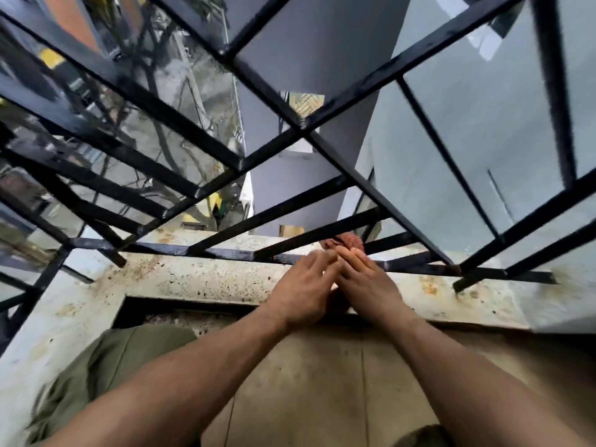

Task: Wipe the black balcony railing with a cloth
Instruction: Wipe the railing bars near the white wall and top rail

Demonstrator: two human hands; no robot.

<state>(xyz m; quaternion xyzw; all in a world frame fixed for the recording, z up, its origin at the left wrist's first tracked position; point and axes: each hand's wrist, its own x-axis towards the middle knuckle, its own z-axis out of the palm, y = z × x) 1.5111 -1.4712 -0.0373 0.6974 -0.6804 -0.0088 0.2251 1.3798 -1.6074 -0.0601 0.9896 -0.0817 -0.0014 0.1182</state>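
Note:
The black railing (225, 253) is a grid of metal bars slanting up and away from a stained concrete ledge. A reddish cloth (346, 241) is bunched just beyond the bottom bar, mostly hidden by my fingers. My left hand (303, 290) and my right hand (367, 279) lie side by side on the ledge, fingers stretched forward to the bottom bar. The fingertips of both hands reach the cloth at the bar. Whether either hand pinches it cannot be made out.
The ledge (193, 282) is rust-spotted, with a dark recess under its inner edge. Beyond the bars is a drop to the street, a grey wall (483, 124) to the right and trees to the left. My olive trouser leg (113, 366) shows below.

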